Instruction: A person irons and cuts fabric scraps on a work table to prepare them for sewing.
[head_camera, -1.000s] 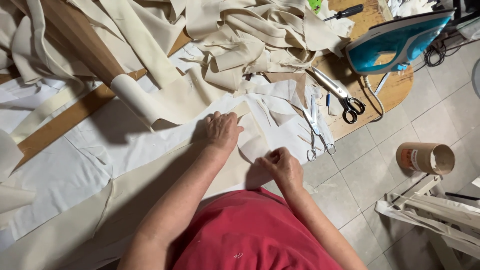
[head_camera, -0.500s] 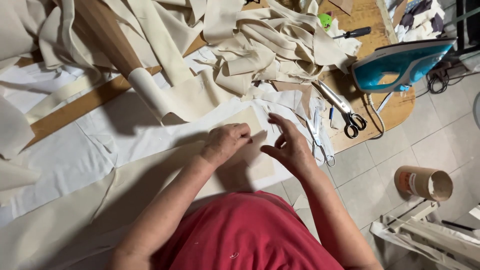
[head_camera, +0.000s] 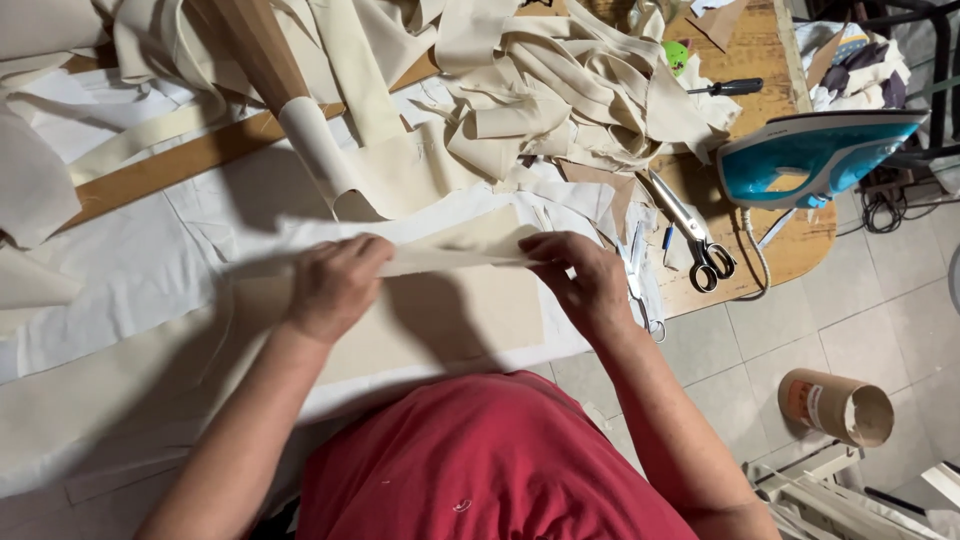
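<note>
grip: left hand (head_camera: 335, 285) and right hand (head_camera: 585, 280) both pinched shut on the folded edge of the cream fabric panel (head_camera: 450, 310), one at each end of the fold.
change: half a second ago the hands sat close together, flat on the cloth; now they are spread apart along the edge, with the top layer lifted and turned over.
fabric location: panel lies on the white cover (head_camera: 150, 260) of the table, right in front of the red shirt (head_camera: 480, 460).
meaning: looks like a fold or hem being drawn straight, edge under light tension.
nearby: scissors (head_camera: 695, 240) just right of the right hand, blue iron (head_camera: 810, 155) further right on the wooden table (head_camera: 790, 240), scrap strips pile (head_camera: 560, 90) behind.
floor: cardboard tube (head_camera: 835, 405).
</note>
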